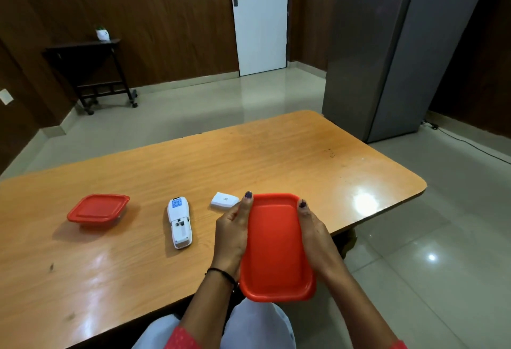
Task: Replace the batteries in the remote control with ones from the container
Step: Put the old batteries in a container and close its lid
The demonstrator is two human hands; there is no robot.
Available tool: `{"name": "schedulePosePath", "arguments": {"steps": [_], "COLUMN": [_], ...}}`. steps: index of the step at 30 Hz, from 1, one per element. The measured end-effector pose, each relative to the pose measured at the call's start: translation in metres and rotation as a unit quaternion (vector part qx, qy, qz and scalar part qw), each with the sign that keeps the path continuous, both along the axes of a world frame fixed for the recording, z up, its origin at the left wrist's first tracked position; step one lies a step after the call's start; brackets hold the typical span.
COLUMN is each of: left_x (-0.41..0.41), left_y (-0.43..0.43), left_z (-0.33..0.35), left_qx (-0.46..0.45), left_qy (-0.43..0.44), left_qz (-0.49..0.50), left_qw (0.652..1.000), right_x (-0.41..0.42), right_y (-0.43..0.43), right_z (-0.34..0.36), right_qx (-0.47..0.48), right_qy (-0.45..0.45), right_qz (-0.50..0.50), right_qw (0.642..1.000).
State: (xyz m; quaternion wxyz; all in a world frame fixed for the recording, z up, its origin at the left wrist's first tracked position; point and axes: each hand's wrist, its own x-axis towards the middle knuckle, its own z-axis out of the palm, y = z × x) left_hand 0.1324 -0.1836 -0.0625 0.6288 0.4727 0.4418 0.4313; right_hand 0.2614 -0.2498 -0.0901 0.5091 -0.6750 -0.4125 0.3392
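- The red lid [275, 246] hides whatever lies beneath it, and both palms.
- The small container [98, 209] is closed; contents unseen.
- The remote's [179, 221] label is too small to read.
- The table [193, 160] is cut off at the left edge.

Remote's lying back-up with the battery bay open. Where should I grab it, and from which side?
Take the remote control across its long side edges at the upper half, coming from above. It lies flat, back up, lengthwise away from you; the open battery bay sits in the lower half, so gripping higher keeps fingers out of it.

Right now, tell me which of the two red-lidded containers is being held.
The long rectangular container, gripped by the left hand and right hand at the table's near edge. The square container sits untouched left of the remote.
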Motion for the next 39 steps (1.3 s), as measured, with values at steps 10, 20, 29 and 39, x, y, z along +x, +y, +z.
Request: {"name": "schedulePosePath", "arguments": {"steps": [10, 20, 29, 39], "left_x": [0.024, 0.114, 0.229, 0.328], "left_y": [0.057, 0.129, 0.315, 0.468], "left_z": [0.004, -0.030, -0.044, -0.076], "left_qx": [-0.014, 0.083, 0.036, 0.014], "left_qy": [0.044, 0.086, 0.114, 0.145], "left_qz": [-0.116, -0.092, -0.064, -0.102], "left_qw": [0.992, 0.989, 0.991, 0.984], "right_x": [0.030, 0.096, 0.212, 0.310], "right_y": [0.016, 0.149, 0.311, 0.449], "right_z": [-0.007, -0.009, -0.027, -0.044], "right_qx": [0.006, 0.051, 0.044, 0.022], "right_qy": [0.009, 0.183, 0.245, 0.230], "right_qz": [-0.047, -0.118, -0.189, -0.228], "right_qw": [0.999, 0.975, 0.950, 0.946]}}
